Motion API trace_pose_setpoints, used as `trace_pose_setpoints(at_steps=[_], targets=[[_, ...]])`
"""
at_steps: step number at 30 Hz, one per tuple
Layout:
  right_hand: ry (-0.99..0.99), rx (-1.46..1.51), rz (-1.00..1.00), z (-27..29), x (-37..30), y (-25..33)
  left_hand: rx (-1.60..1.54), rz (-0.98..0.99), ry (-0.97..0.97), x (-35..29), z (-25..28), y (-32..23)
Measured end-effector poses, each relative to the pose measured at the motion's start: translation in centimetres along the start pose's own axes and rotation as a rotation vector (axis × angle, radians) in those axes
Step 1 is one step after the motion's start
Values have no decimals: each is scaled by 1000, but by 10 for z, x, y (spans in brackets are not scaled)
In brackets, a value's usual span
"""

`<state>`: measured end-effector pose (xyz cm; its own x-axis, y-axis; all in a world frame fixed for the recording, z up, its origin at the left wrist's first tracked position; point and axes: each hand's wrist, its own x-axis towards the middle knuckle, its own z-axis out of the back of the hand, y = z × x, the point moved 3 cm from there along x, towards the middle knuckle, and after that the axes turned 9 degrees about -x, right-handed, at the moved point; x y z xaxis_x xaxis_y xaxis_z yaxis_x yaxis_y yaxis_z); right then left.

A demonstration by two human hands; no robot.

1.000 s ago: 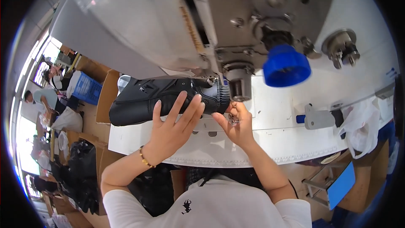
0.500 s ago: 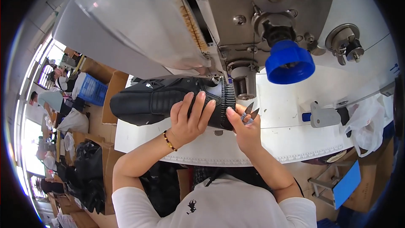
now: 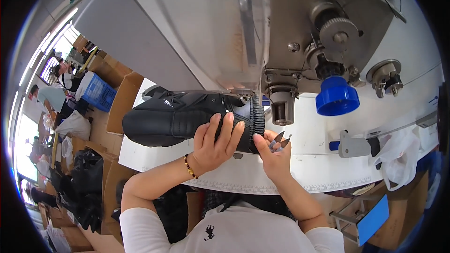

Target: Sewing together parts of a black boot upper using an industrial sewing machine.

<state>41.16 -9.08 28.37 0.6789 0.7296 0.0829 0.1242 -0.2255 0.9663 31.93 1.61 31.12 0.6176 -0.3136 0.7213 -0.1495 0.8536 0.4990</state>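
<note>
A black padded, leather-look piece [image 3: 159,124] with a rounded left end lies sideways under the sewing machine head [image 3: 290,56]. Its right end carries a ribbed, gathered band [image 3: 257,117], close to the stitching point. My left hand [image 3: 213,147] holds the piece from the near side, fingers lying over the top and the thumb hidden. At the band's near edge, my right hand [image 3: 275,157] pinches the material. Small thread snips [image 3: 281,140] are tucked in that same hand, blades pointing up past the fingers.
A blue cap [image 3: 337,96] hangs from the machine right of the stitching point. The white table [image 3: 300,178] has a ruler strip along its curved front edge. A grey metal lever [image 3: 354,145] and a clear plastic bag [image 3: 398,159] are at right. Left stand cartons, black material [image 3: 84,187] and a blue crate [image 3: 99,91].
The whole view has shifted, so the machine sits further right and lower. Both hands keep their hold on the black piece, and the snips stay in the right hand.
</note>
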Motion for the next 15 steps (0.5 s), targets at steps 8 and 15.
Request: trace_pose_setpoints(at_steps=[8,15], targets=[[-34,-64,21,0,2,-1,25,-7,-16,-2,-2,2],[-38,-138,29,2,10,0,-37,19,22,5,-4,7]])
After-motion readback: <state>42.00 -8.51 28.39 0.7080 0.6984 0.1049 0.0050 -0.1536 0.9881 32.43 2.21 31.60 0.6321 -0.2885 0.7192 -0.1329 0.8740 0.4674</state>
